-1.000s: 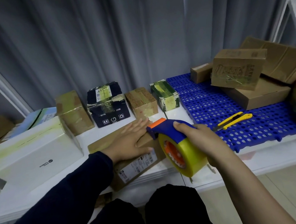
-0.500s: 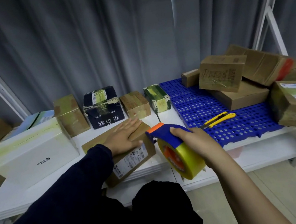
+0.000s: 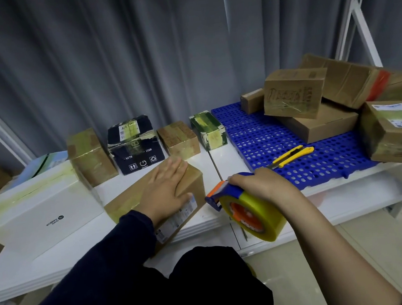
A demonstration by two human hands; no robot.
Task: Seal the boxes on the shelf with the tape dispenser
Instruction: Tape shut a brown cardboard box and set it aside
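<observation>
Brown cardboard box (image 3: 159, 196) lies under the flat, spread left hand (image 3: 168, 191), long axis running seven to one o'clock; the right hand (image 3: 263, 186), wrapped around the tape dispenser (image 3: 243, 208), sits just beside at three o'clock.

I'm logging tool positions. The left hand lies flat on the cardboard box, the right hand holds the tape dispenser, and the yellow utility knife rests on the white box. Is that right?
Not quite. In the head view the yellow utility knife rests on the blue perforated mat, not the white box. The rest holds: the left hand lies flat on the cardboard box, and the right hand holds the tape dispenser.
</observation>
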